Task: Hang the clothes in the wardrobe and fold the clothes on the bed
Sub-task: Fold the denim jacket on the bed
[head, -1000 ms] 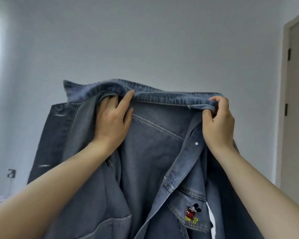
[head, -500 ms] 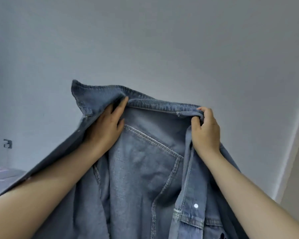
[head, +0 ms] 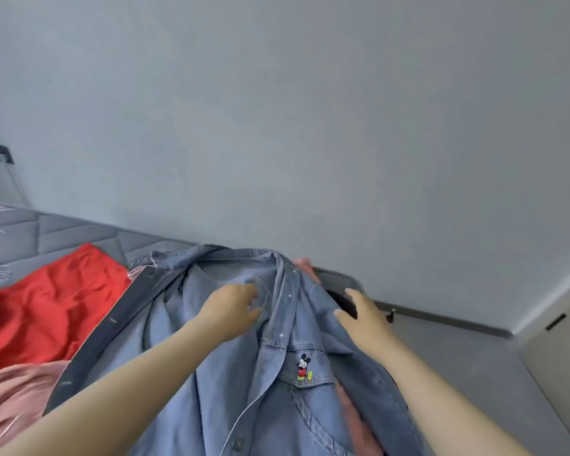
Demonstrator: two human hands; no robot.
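nearest, the denim jacket (head: 237,373) lies spread open on the bed (head: 63,232), its mickey mouse patch (head: 304,366) on the chest flap, a pink garment (head: 10,399) at its left edge. further up, the left grip (head: 231,307) rests on the cloth below the collar, fingers loosely bent and blurred, so i cannot tell whether it pinches or only touches; the right grip (head: 362,317) is spread apart, holding nothing, at the jacket's right shoulder. beyond lies a red garment (head: 46,307) on the grey quilted mattress, then the pale wall (head: 310,126).
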